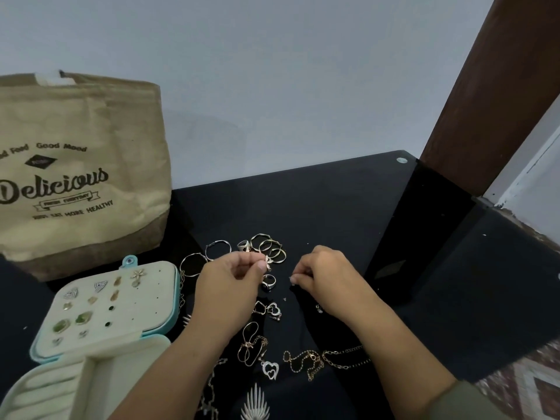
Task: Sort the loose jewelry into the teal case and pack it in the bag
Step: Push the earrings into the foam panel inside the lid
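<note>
The teal case (pixel 174 301) lies open at the lower left, its cream lid panel studded with several earrings. Loose jewelry is spread on the black table: hoops and rings (pixel 268 248), heart pendants (pixel 271 310) and gold chains (pixel 315 360). My left hand (pixel 230 286) pinches a small gold earring (pixel 268 262) just above the pile. My right hand (pixel 325 277) pinches something tiny at its fingertips, too small to make out. The tan bag (pixel 81 177), printed "Delicious", stands upright at the back left.
The black glass table (pixel 333 201) ends at the right, where patterned floor (pixel 530 386) shows. A dark wooden post (pixel 485 86) rises at the back right. A white fan-shaped piece (pixel 255 404) lies near the front edge.
</note>
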`<state>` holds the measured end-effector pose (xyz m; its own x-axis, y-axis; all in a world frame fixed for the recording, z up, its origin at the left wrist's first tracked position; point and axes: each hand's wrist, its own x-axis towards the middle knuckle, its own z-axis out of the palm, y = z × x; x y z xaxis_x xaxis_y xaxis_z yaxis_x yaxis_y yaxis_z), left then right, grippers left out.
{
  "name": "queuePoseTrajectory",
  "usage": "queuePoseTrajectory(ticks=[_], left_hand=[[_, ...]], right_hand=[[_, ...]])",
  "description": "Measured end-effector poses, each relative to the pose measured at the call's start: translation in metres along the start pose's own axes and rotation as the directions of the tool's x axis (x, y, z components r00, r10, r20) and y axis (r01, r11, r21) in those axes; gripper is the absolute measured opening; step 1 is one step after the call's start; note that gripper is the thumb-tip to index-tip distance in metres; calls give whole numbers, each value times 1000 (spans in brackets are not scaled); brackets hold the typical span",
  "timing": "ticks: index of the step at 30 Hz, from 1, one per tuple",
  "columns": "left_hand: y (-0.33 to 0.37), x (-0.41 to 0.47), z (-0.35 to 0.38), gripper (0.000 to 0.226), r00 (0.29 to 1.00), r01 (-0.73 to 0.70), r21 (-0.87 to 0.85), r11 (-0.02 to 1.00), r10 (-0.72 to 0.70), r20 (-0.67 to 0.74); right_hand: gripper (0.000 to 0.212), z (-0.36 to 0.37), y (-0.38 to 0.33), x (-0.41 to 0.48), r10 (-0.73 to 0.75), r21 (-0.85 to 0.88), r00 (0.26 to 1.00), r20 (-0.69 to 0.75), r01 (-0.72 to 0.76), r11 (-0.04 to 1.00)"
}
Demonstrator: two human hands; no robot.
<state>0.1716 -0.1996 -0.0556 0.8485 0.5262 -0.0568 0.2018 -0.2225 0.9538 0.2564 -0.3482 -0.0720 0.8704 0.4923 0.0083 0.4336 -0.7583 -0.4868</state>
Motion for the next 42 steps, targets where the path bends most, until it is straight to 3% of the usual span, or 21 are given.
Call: queuePoseTrajectory(ticks=[13, 26, 31, 39, 42], left_hand=[[-3, -5, -8, 9, 1000, -14, 21, 1000, 14, 7], [-3, -7, -19, 7, 998, 54, -81, 995, -51, 38], [-3, -11, -26, 8, 997, 76, -100, 992, -72, 43], [-4, -12, -34, 9, 997, 72, -122, 990, -68, 40], [-4, -12, -43, 9, 998, 59, -87, 994, -59, 11]], right_hand=[[13, 8, -11, 16, 21, -92, 999, 27, -19, 996], [20, 9, -2, 20, -166, -337, 983, 79, 183, 924], [24, 12, 4, 18, -318, -328, 947, 41, 314, 891], [19, 13, -1, 14, -258, -342, 966, 28, 252, 906], [10, 13, -20, 12, -243, -185, 970, 0, 239, 953]])
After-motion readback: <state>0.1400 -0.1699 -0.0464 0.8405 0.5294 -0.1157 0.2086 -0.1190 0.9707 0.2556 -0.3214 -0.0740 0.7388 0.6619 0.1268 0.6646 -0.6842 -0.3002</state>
